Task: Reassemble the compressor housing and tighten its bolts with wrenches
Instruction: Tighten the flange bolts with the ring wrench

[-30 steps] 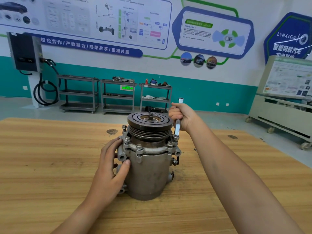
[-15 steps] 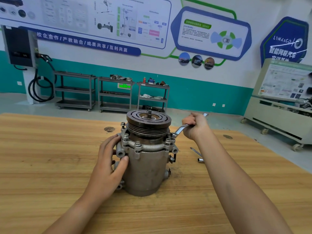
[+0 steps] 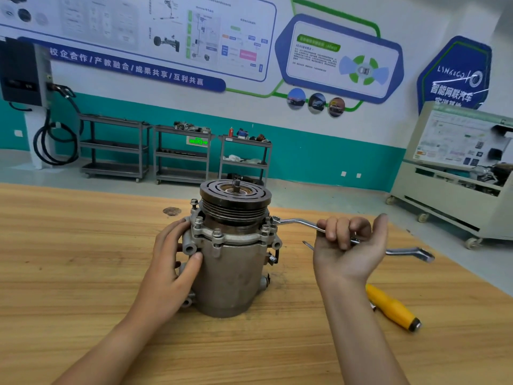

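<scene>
Compressor point(image 3: 230, 262) stood upright on wooden table point(image 3: 69, 273). Left hand point(image 3: 172, 262) braced its side; right hand point(image 3: 347, 248) gripped wrench point(image 3: 297, 222) seated on a flange bolt point(image 3: 275, 219). Yellow-handled screwdriver point(image 3: 391, 307) lay near the right forearm.

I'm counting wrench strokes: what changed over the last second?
The right hand swung the silver offset wrench clockwise, from pointing away to pointing right, its ring end staying on the right-side flange bolt. The left hand still presses against the upright grey metal compressor housing, which has not moved.
</scene>
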Demonstrator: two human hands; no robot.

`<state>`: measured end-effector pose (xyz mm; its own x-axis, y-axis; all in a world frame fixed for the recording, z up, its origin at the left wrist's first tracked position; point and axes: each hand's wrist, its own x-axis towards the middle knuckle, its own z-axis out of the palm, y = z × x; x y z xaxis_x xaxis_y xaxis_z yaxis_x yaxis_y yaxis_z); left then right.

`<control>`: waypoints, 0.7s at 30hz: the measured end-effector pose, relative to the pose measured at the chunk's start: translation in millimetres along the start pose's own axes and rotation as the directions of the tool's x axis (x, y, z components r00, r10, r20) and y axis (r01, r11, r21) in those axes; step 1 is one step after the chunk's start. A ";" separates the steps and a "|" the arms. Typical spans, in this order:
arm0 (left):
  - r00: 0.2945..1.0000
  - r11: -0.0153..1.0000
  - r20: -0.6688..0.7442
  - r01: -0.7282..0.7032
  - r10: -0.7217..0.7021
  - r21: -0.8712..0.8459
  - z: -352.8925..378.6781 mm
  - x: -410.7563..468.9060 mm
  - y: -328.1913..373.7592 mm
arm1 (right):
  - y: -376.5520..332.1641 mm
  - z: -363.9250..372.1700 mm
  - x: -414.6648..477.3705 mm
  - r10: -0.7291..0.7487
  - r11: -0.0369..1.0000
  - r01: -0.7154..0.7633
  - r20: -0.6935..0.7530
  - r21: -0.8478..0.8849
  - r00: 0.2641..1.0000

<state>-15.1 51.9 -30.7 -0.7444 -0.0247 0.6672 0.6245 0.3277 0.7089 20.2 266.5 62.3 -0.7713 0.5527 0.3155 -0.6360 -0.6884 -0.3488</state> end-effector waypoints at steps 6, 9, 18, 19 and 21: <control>1.000 1.000 -0.012 -0.028 0.028 0.007 0.2 0.9 -3.3 | 32.2 1.3 -58.9 -0.278 0.731 0.480 0.431 -0.484 0.858; 0.998 0.998 -0.024 -0.057 0.057 0.005 0.6 1.0 -3.6 | 55.3 13.2 -69.9 -0.361 0.450 0.729 0.641 -0.517 0.677; 0.993 0.993 0.028 -0.115 0.116 -0.032 0.7 3.6 -1.6 | 99.0 39.1 -70.2 -0.290 -0.129 0.793 0.787 -0.596 0.544; 0.992 0.992 0.028 -0.124 0.124 -0.025 0.3 3.8 -1.0 | 99.0 39.3 -69.5 -0.292 -0.141 0.798 0.794 -0.586 0.532; 0.993 0.993 0.019 -0.118 0.118 -0.014 0.3 2.6 -1.4 | 94.3 40.0 -68.2 -0.282 -0.118 0.823 0.813 -0.556 0.509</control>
<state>-18.0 51.7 -30.1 -0.6695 0.0322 0.7421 0.7113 0.3154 0.6281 13.8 145.0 43.2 -0.1936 0.0938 0.9766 -0.5733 0.7970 -0.1902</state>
